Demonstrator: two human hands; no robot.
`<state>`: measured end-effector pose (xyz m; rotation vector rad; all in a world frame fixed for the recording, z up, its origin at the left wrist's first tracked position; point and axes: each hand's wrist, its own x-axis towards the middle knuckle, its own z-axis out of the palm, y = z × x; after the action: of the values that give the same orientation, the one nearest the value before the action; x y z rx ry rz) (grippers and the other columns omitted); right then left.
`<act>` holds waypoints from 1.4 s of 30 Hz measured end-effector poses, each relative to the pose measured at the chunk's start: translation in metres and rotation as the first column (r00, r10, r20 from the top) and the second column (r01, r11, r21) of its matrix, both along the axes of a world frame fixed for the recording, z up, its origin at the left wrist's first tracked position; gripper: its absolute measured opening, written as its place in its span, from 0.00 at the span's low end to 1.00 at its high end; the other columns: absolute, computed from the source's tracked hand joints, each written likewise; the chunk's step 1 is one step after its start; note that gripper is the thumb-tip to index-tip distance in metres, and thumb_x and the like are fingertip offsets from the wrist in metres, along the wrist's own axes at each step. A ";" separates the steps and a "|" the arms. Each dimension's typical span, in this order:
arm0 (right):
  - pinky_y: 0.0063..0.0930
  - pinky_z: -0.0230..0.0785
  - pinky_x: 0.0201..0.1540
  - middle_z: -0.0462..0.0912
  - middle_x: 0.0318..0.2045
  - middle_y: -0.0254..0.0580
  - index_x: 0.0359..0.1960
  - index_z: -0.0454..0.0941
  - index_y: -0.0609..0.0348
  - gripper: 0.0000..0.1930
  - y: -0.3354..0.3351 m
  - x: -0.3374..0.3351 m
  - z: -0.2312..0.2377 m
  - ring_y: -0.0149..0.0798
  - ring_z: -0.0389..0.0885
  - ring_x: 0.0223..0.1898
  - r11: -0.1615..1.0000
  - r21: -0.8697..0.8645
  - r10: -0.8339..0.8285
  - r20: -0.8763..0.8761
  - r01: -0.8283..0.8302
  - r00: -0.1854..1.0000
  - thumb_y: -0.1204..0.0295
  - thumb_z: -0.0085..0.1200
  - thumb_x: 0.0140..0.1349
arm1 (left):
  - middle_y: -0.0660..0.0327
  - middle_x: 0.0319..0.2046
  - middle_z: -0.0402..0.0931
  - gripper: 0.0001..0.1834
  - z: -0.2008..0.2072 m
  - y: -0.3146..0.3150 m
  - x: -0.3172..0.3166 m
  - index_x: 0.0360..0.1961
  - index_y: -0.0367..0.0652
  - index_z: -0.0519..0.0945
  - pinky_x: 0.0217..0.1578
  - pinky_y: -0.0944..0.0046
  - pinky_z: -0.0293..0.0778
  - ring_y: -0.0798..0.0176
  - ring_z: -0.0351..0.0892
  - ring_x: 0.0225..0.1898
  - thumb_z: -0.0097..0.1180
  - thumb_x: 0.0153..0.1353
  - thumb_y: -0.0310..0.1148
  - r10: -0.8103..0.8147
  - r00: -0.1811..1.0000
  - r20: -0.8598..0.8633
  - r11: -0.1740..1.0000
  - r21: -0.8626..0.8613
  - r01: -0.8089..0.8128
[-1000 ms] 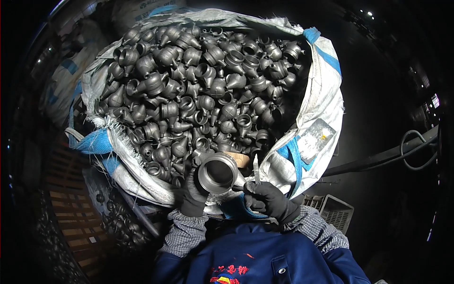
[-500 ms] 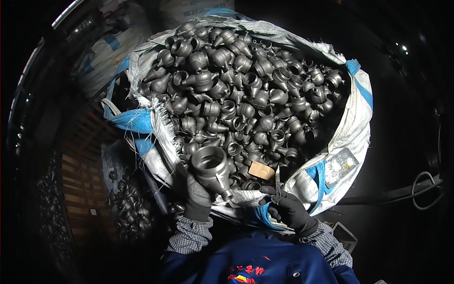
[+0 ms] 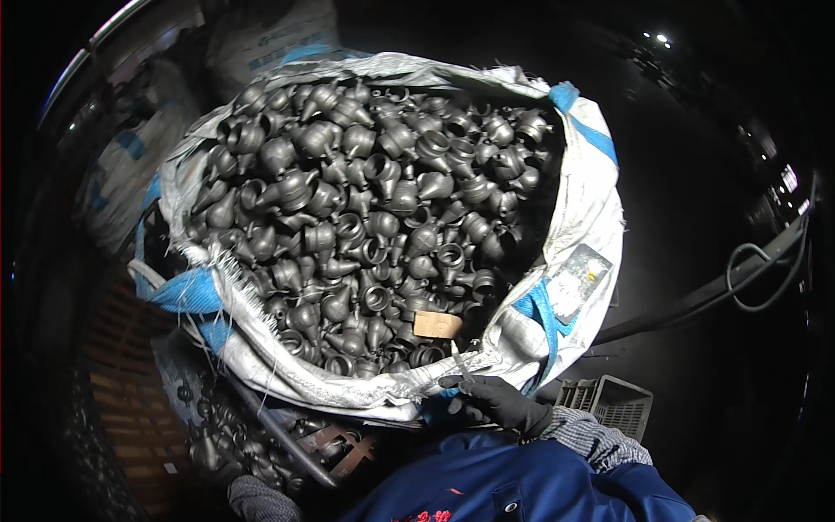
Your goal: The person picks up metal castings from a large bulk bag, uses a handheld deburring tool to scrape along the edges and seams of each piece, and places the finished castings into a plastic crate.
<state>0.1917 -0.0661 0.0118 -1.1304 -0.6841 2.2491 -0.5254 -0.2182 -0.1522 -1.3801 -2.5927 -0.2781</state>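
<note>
My right hand, in a dark glove, is closed on a slim pointed tool at the near rim of a big white woven sack. The tool's pale tip points up and away from me; its exact kind is unclear. Grey metal castings, round-bodied with a wide collar and a narrow spout, fill the sack. Down at the lower left, my left hand is a dark shape in shadow beside a heap of similar castings. Its fingers are hidden.
A piece of brown cardboard lies on the castings near the sack's front. A grey bar slants between sack and lower heap. Left stands an orange-brown slatted crate; right, a grey plastic crate and a dark pipe.
My left hand, which held a casting over the sack's near rim, has moved down and left to the lower heap. The view has shifted; my right hand still grips the tool.
</note>
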 end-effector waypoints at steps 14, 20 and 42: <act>0.11 0.58 0.22 0.80 0.35 0.32 0.62 0.69 0.56 0.23 0.009 0.042 -0.022 0.17 0.63 0.19 0.993 0.112 -0.037 0.003 0.037 0.999 0.57 0.41 0.72 | 0.52 0.42 0.76 0.19 0.187 0.311 0.450 0.47 0.35 0.75 0.34 0.67 0.75 0.64 0.75 0.35 0.46 0.66 0.41 -0.691 0.043 0.721 0.722 0.691 0.012; 0.14 0.54 0.20 0.69 0.16 0.29 0.63 0.69 0.56 0.23 0.008 0.094 -0.021 0.18 0.61 0.17 0.984 0.094 -0.149 -0.034 0.151 0.988 0.58 0.41 0.72 | 0.60 0.42 0.78 0.16 0.074 0.400 0.672 0.49 0.40 0.74 0.36 0.67 0.76 0.67 0.77 0.38 0.53 0.66 0.38 -0.131 -0.388 0.912 0.862 0.298 0.410; 0.14 0.61 0.24 0.81 0.37 0.39 0.61 0.68 0.62 0.20 0.034 0.223 -0.029 0.21 0.66 0.20 0.987 0.010 -0.157 -0.189 0.162 0.969 0.67 0.43 0.71 | 0.53 0.47 0.76 0.17 0.052 0.415 0.767 0.52 0.36 0.73 0.50 0.64 0.72 0.59 0.75 0.51 0.47 0.62 0.24 -0.124 -0.534 0.836 0.977 0.197 0.082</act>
<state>0.4143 -0.0326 -0.0177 -0.9129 -0.5246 2.1686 0.2413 0.1973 -0.1002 -1.6070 -3.1005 -3.2134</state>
